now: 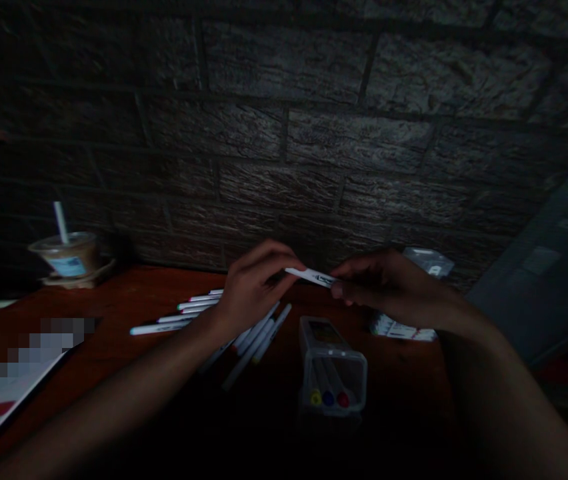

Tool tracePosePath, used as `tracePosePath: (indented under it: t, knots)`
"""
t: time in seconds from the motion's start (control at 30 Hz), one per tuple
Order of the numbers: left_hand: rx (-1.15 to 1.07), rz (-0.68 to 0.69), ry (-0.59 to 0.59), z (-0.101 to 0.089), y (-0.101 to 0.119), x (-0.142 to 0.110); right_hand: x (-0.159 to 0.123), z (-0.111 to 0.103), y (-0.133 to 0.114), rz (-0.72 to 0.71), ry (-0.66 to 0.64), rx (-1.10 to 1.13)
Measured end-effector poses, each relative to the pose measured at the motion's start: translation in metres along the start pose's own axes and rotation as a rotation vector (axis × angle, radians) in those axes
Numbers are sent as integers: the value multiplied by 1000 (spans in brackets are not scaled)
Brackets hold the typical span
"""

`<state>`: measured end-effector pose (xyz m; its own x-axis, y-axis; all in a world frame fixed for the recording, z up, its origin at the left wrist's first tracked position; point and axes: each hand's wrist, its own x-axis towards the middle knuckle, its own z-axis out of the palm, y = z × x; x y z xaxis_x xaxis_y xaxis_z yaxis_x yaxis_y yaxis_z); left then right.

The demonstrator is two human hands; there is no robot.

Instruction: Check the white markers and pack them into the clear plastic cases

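Between my two hands, above the table, is a white marker (pixel 314 276) with dark print on its barrel. My left hand (pixel 259 283) pinches its left end, and my right hand (pixel 389 283) grips its right end between thumb and fingers. Below them on the table lies a clear plastic case (pixel 334 367) with yellow, blue and red marker ends showing at its near opening. Several white markers (pixel 264 340) lie loose beneath and beside my left hand, and more white markers (pixel 159 328) lie further left, partly hidden by my left arm.
Behind my right wrist stands a clear plastic container (pixel 429 262), with a bundle of white things (pixel 404 329) below. A lidded drink cup (pixel 67 257) with a straw is at the far left. A pale flat object (pixel 4 407) lies front left. A stone-block wall (pixel 284 133) bounds the wooden table.
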<state>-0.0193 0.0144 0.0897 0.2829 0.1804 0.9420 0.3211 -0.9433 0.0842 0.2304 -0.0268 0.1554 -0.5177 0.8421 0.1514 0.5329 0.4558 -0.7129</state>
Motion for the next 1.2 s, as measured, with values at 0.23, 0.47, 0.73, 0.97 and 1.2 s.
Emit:
tracePosePath:
  t: [0.23,0.47,0.73,0.97,1.2]
  knots:
    - [9,9,-40,1,5,0,4,7,-3,-45,-25,44]
    - [48,-38,-32,1,7,1,6,11,-3,-61,1,107]
    - [-70,-301,-5,7,2,-4,8,4,-3,-30,241,53]
    - [-395,-493,6,14,2,-2,8,5,2,-52,133,96]
    - [-641,-634,4,11,7,6,7,8,1,-31,69,155]
